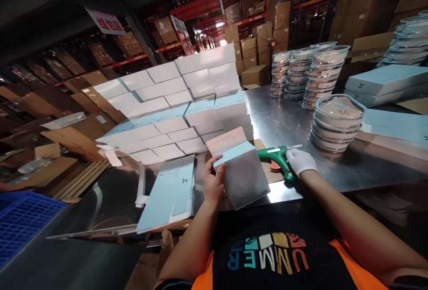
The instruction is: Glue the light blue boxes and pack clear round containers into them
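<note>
My bare left hand (214, 181) grips a small carton (245, 176), thumb on its near side and fingers at its left edge. It is tilted, with a pale blue top face, a greyish front and a pinkish flap (227, 140) raised behind. My right hand (302, 161), in a white glove, is closed at the rear of a green hot glue gun (281, 154), beside the white glue stick (296, 146) jutting from it. The gun's nozzle is hidden behind the carton. Below the gun lies brown cardboard (274, 175). Flat blue carton blanks (170, 187) lie left of my left hand.
A wall of white cartons (174, 116) stands behind my hands. Stacks of lidded glass containers (337, 125) rise at the right of the metal table (267, 107). Blue cartons (384, 80) lie far right; a blue crate (26, 223) is at lower left.
</note>
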Available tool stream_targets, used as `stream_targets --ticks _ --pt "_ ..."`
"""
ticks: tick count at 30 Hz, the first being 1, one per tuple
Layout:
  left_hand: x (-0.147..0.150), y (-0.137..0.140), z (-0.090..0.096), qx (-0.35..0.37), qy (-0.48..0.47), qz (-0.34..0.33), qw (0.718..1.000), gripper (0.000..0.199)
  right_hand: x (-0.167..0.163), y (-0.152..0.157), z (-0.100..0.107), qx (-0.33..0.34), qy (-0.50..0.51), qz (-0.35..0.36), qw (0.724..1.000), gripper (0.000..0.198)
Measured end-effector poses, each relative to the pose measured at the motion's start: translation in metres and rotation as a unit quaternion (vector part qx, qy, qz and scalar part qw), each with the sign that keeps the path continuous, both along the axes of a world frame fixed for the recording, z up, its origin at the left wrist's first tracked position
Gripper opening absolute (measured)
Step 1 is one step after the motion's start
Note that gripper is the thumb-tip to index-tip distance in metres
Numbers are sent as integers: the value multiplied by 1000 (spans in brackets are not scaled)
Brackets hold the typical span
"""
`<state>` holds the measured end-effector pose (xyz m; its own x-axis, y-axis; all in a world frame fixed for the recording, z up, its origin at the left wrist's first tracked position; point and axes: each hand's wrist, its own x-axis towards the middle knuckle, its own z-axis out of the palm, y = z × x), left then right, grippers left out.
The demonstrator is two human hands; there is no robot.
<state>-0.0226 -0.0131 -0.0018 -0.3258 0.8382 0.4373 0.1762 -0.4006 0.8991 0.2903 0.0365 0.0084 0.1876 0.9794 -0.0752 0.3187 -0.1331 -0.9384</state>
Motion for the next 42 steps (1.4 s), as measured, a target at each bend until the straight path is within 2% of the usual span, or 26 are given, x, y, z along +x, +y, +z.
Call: stream_targets --ticks 3,7,9,12,14,17,18,20,22,29,31,34,36,38,42 --pt "0 2 2 11 22 -24 999 58 -14 -5 12 52 18 -1 999 34" --pt "2 5 1 61 44 -81 994 54 -61 -13 32 137 112 149 973 48" --pt "3 6 -1 79 55 -98 991 54 -77 -15 40 152 110 192 963 40" --pt "4 7 -6 110 71 -91 987 54 -77 -16 45 147 87 211 962 29" --pt "8 9 -7 162 36 -80 983 52 -67 -16 43 169 55 234 956 37" --pt "12 12 -4 244 -41 -108 963 49 -51 -17 32 269 -9 281 921 62" --pt "12 13 -2 263 -44 -126 956 48 -47 -18 28 308 -19 298 903 63" --pt "8 14 3 287 5 -158 945 40 -44 -23 22 371 -17 332 867 50" --pt "2 14 7 298 81 -183 933 31 -44 -29 20 395 -7 361 845 33" --pt "-19 12 24 315 191 -248 896 31 -46 -39 26 390 -10 393 832 28" --pt "-24 12 33 315 237 -269 879 38 -48 -39 20 399 -20 388 831 44" --pt "-26 9 46 318 321 -290 843 48 -51 -40 7 391 -19 359 847 95" --pt "-23 5 52 322 364 -290 825 52 -53 -43 -1 369 -12 353 860 118" --pt "-19 1 54 318 386 -289 816 51 -55 -48 -5 334 -6 363 870 125" --pt "-16 -7 54 300 405 -308 807 46 -60 -60 -3 252 28 350 902 119"
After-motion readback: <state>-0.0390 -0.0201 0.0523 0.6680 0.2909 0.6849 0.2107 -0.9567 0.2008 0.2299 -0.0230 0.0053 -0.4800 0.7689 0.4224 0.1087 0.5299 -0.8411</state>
